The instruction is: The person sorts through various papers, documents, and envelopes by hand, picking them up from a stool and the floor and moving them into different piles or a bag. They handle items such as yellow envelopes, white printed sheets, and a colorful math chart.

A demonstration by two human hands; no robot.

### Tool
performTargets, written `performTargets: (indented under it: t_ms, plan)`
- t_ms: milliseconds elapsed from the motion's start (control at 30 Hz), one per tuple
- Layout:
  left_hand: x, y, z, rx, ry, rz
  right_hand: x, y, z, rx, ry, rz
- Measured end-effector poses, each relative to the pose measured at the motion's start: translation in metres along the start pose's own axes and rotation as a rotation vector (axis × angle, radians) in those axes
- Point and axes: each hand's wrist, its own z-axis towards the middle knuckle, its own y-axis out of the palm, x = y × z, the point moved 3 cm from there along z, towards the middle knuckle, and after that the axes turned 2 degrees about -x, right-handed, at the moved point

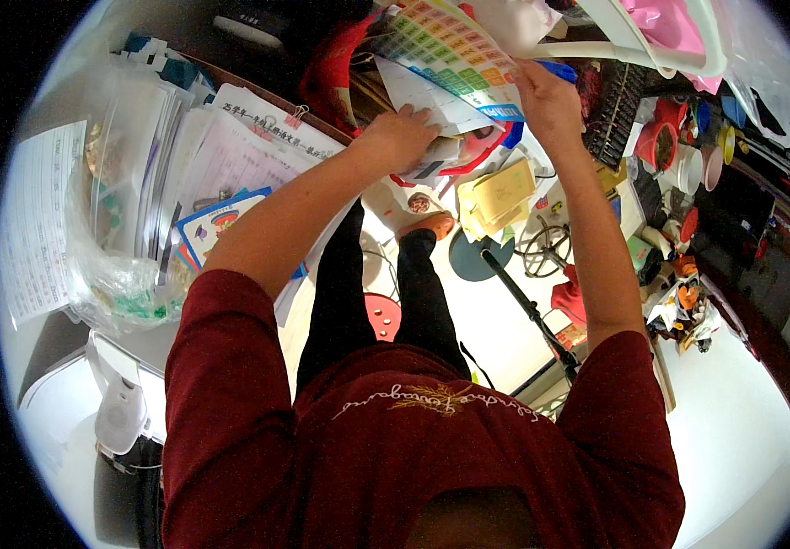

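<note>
At the top centre, my right hand [550,102] is closed on the edge of a colourful chart sheet [450,50], printed with rows of green, yellow and orange squares and a blue border. The sheet leans over a red bag [329,78]. My left hand [399,139] lies at the bag's opening with its fingers stretched out, touching a white sheet [418,91] below the chart. Its thumb is hidden. Under my left hand, part of the bag's contents shows, too covered to name.
Paper stacks [257,151] and a clear plastic bag [125,284] cover the left side. Below stand a yellow paper bag [497,197], a black pole stand [527,306] and a red stool [382,317]. A keyboard [616,114] and several pots [658,145] are at right.
</note>
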Motion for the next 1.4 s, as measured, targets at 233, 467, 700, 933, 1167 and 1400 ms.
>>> performTargets:
  t_ms: [233,467,700,933,1167,1400]
  plan:
    - [0.002,-0.001,-0.001,0.066,0.006,-0.035,-0.023,-0.032,-0.010,0.026,0.052,-0.047]
    - [0.003,-0.014,-0.014,0.352,-0.054,-0.266,-0.032,-0.094,-0.045,0.162,0.112,-0.008]
    - [-0.012,-0.012,-0.037,0.693,-0.246,-1.172,-0.039,-0.169,-0.091,0.296,0.165,0.161]
    - [0.022,-0.046,-0.084,0.799,-0.433,-1.776,-0.051,-0.247,-0.144,0.394,0.410,0.392]
    - [0.047,-0.087,-0.088,0.660,0.002,-2.067,-0.037,-0.277,-0.171,0.502,0.542,0.891]
    - [0.069,-0.138,-0.140,0.687,-0.023,-1.974,-0.010,-0.247,-0.193,0.487,0.609,1.153]
